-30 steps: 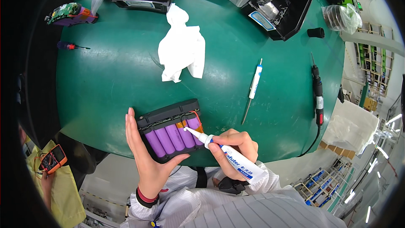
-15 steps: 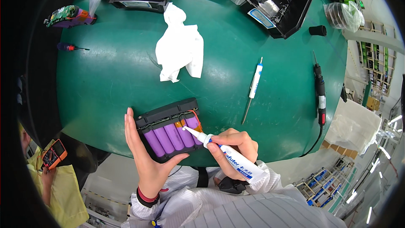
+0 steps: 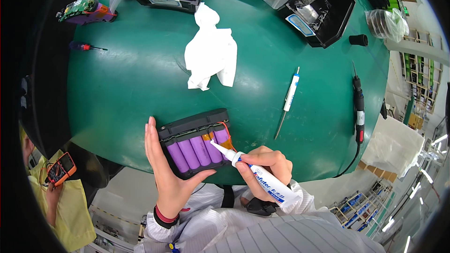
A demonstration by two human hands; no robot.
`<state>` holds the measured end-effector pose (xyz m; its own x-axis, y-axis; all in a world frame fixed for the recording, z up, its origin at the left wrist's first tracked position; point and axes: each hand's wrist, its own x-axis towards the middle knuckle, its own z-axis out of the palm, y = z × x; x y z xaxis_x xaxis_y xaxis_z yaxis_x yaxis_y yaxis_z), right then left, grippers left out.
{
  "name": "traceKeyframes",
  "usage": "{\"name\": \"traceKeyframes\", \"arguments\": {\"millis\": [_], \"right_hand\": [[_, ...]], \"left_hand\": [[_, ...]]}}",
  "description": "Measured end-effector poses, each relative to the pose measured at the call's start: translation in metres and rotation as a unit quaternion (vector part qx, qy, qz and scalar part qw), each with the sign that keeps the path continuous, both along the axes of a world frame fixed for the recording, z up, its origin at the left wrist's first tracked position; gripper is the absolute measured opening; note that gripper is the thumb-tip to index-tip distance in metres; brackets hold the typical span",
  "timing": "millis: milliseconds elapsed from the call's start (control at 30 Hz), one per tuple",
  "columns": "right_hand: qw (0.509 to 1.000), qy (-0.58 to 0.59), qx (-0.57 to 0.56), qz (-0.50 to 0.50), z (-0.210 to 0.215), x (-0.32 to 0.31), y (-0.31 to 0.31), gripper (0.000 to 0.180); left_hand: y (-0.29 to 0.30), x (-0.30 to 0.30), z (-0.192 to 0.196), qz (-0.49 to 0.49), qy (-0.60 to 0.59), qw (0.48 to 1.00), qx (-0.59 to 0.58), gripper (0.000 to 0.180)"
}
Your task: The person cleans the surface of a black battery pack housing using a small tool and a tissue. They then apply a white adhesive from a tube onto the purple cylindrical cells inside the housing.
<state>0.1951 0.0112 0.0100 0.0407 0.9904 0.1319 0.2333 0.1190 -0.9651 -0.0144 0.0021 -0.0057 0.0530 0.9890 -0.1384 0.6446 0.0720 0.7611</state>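
A battery pack [image 3: 199, 152] lies at the near edge of the green table, with purple cylindrical cells in a black casing. Orange tape and a red wire show at its right end. My left hand [image 3: 169, 178] steadies it, fingers along its left side and thumb along the near side. Between the fingers and thumb of my right hand [image 3: 267, 166] is a white and blue glue tube [image 3: 271, 185], tilted down to the left. Its white nozzle tip is over the cells beside the tape; whether it touches them I cannot tell.
Crumpled white tissue [image 3: 213, 49] and a white-handled screwdriver [image 3: 290, 94] lie beyond. An electric screwdriver [image 3: 358, 107] is at right, a small screwdriver [image 3: 84, 46] at left. Black bins [image 3: 323, 28] line the back near another pack [image 3: 89, 11]. A co-worker in yellow holds an orange multimeter [image 3: 61, 168].
The whole scene sits slightly farther right in the picture. My hands, the battery pack and the glue tube keep nearly the same places relative to one another.
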Motion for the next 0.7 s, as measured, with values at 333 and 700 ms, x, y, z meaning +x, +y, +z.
{"name": "traceKeyframes", "arguments": {"millis": [333,700], "right_hand": [[0.996,-0.072,0.04,0.036,0.0057,-0.0014,0.0027,0.029],[0.991,-0.111,0.047,0.057,0.0084,-0.0048,0.0024,0.033]], "left_hand": [[-0.0005,-0.0007,-0.001,0.002,0.015,1.0,0.011,0.146],[-0.001,-0.0023,-0.0023,-0.001,0.011,1.0,0.019,0.143]]}}
